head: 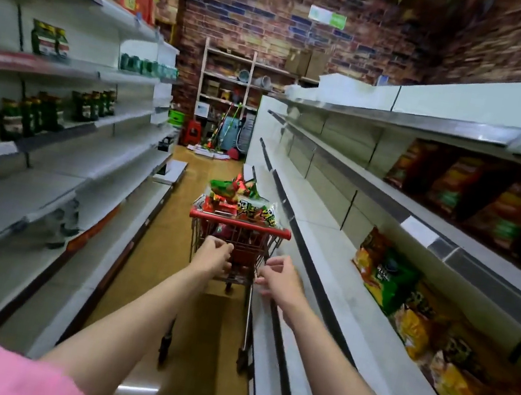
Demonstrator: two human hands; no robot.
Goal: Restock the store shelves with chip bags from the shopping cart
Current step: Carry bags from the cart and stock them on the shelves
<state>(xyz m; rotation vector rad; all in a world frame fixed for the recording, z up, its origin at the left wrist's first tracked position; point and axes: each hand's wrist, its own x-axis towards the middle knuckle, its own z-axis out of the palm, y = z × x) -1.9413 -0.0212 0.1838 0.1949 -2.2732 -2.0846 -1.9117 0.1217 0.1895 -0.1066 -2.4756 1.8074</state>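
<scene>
while both arms reach forward down the aisle, left hand and right hand curl loosely at the near end of the red shopping cart; grip on it unclear. chip bags heaped in cart, more chip bags on right shelves.

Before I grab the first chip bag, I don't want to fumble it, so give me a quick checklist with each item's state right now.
1. Shopping cart within arm's reach: ok, both hands at its near end.
2. Chip bags in the cart: ok, piled above the rim.
3. Left hand free: cannot tell, fingers curled near the cart frame.
4. Right hand free: cannot tell, same.
5. Room on the right shelves: ok, bare stretch beside the cart.
6. Aisle floor ahead: ok.
</scene>
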